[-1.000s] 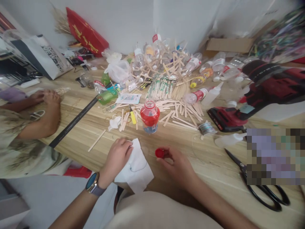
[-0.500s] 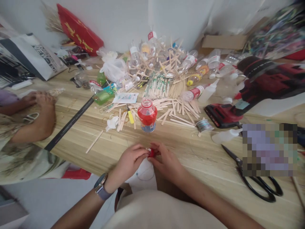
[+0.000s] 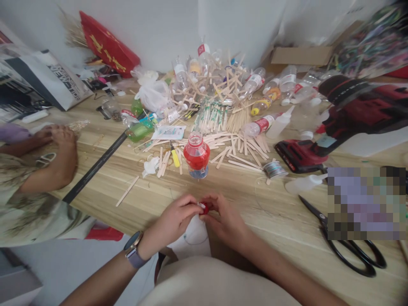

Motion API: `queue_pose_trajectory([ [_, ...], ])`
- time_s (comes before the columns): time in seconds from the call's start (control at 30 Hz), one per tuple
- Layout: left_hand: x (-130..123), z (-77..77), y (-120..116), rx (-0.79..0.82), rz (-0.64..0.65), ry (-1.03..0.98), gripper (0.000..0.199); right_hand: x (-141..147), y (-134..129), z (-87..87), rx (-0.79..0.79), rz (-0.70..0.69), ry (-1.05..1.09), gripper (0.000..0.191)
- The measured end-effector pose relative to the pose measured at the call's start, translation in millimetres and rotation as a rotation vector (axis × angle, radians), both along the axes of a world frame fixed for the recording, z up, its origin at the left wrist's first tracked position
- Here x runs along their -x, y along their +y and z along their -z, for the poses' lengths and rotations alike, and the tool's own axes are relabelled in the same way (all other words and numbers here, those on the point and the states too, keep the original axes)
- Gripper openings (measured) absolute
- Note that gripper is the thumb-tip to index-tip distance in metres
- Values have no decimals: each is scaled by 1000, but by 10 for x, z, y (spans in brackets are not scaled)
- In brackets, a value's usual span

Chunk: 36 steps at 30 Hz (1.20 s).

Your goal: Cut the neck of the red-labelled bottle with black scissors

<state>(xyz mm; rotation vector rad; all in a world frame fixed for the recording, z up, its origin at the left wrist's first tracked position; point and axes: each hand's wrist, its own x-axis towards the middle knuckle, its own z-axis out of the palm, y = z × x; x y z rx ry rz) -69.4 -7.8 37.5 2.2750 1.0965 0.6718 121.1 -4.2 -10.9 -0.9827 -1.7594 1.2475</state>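
Your 2 hands meet at the near edge of the surface (image 3: 229, 182). Your right hand (image 3: 225, 219) has its grip closed around the red cap (image 3: 204, 208), between thumb and fingers. Your left hand (image 3: 178, 214) has its grip nearly closed at the cap's left side, pinching something small and whitish, too blurred to name. The red bottle (image 3: 196, 154) stands upright and open beyond both hands; white paper (image 3: 196, 238) lies below them.

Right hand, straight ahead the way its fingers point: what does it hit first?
Looks like the left hand: its fingers are just across the red cap in the fingers of the right hand. Can't tell if they already touch; depth is unclear from this one view.
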Motion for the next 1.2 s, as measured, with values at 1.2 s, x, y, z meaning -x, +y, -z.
queue_pose_trajectory([
  [1.2, 191, 72, -4, -385, 196, 581, 28, 76, -50, -37, 181, 19, 127, 21],
])
